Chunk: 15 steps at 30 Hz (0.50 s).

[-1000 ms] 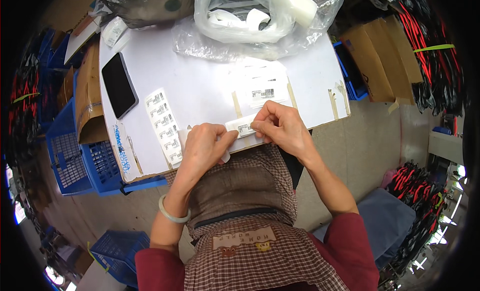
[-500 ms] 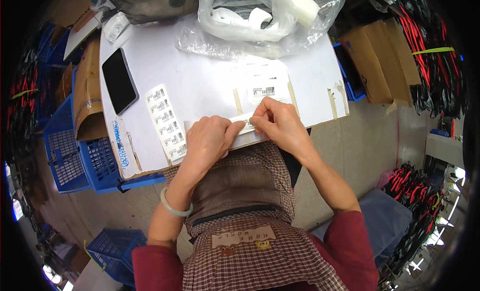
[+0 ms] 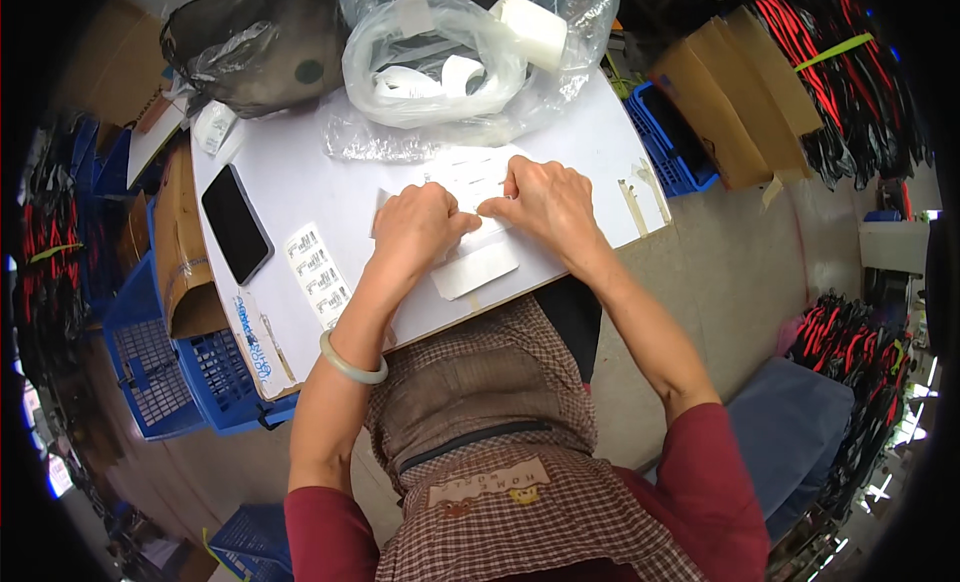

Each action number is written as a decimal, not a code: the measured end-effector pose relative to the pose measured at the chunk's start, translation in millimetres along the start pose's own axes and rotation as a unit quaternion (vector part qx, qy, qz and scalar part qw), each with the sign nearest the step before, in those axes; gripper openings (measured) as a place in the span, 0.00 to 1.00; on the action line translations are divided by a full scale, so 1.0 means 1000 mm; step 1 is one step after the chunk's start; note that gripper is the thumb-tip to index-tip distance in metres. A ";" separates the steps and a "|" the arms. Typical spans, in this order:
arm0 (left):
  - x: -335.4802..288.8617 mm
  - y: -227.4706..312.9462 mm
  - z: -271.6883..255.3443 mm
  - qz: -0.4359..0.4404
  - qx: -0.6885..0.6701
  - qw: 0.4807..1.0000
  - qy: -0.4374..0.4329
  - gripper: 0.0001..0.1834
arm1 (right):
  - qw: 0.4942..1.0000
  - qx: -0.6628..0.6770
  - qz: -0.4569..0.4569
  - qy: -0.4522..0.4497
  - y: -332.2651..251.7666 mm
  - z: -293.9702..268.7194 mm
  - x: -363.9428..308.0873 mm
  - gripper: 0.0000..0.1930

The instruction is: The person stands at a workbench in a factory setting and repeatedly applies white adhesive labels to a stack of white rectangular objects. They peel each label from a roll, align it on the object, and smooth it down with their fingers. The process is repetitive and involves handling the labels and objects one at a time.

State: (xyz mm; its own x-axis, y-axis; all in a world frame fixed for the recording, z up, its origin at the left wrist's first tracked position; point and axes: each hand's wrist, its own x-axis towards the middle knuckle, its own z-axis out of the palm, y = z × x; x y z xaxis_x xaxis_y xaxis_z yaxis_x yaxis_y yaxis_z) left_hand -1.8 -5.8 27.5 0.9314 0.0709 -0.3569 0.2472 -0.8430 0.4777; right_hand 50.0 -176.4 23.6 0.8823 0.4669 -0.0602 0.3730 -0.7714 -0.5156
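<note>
My left hand [image 3: 418, 230] and my right hand [image 3: 545, 204] are close together above the white tabletop, fingers curled and thumbs pointing at each other. Whatever they pinch is lost in the glare and behind the fingers. Just beyond them lie white printed labels [image 3: 474, 166], washed out by light. A blank white piece of paper or card [image 3: 476, 274] lies nearer me, below the thumbs. To the left of my left hand is a strip of barcode labels [image 3: 318, 272], its near end partly covered by my forearm.
A black phone [image 3: 238, 225] lies at the table's left side. At the back are a clear plastic bag [image 3: 360, 77] holding white label rolls and a dark plastic bag [image 3: 262, 57]. Blue crates [image 3: 140, 347] and cardboard boxes [image 3: 735, 97] flank the table [image 3: 290, 197].
Both hands have moved farther over the table, toward the printed labels. The barcode piece once pinched between them is no longer distinguishable. A blank white piece now shows below the thumbs. The whole view has shifted.
</note>
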 end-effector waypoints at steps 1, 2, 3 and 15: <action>-0.002 0.000 0.001 0.004 -0.008 1.000 -0.002 0.22 | 0.999 -0.042 0.017 -0.001 -0.002 -0.007 -0.001 0.18; -0.004 -0.003 0.002 0.053 -0.007 0.998 0.039 0.21 | 1.000 -0.023 0.018 0.010 0.001 -0.010 -0.001 0.19; -0.009 -0.008 0.008 0.102 -0.004 0.992 0.079 0.20 | 1.000 -0.003 0.018 0.021 0.007 -0.011 -0.005 0.19; -0.079 0.036 -0.018 0.346 -0.171 0.888 0.251 0.25 | 0.669 0.705 -0.104 0.211 -0.012 -0.080 0.061 0.12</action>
State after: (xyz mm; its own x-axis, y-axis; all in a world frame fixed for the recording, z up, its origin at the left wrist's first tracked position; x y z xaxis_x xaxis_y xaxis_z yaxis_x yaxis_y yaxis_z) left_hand -61.9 -32.3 87.6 0.8727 -0.0998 0.4780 -0.4433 -0.5723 0.6899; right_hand 121.9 -173.5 94.1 0.9670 0.1081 0.2306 0.1202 0.6045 -0.7875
